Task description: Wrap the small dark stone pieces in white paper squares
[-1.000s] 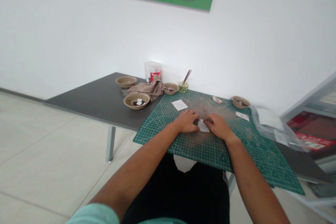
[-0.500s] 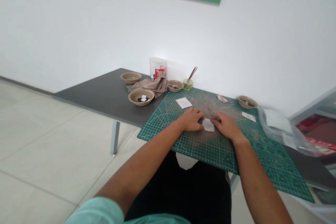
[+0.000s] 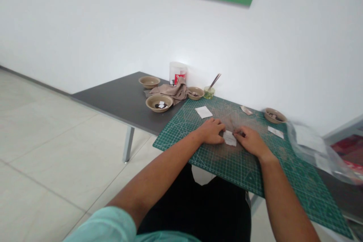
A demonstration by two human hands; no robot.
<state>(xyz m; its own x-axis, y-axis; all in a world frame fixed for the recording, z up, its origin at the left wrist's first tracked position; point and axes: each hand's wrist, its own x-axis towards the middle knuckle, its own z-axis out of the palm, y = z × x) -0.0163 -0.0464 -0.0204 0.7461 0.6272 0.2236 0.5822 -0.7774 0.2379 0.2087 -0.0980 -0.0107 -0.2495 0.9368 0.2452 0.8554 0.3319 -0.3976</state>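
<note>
A small white square of paper [image 3: 229, 138] lies on the green cutting mat [image 3: 198, 143]. My left hand [image 3: 211, 131] rests on the mat with curled fingers pressed on the paper's left edge. From the other side my right hand [image 3: 251, 140] pinches or presses its right edge, fingers closed. What lies under the fingertips is too small to make out. A second white square [image 3: 203, 112] sits farther back on the mat, and a third [image 3: 276, 132] lies to the right.
Tan bowls [image 3: 159, 102] [image 3: 149, 81] [image 3: 196, 93] [image 3: 275, 115] stand on the dark grey table [image 3: 119, 96], with a beige cloth [image 3: 171, 90], a white tub [image 3: 178, 72] and a small green jar with sticks [image 3: 209, 91]. A clear plastic bag [image 3: 314, 145] lies at the right.
The view has swung left and the scene has shifted right in frame. Both hands stay on the small white paper with almost no movement.
</note>
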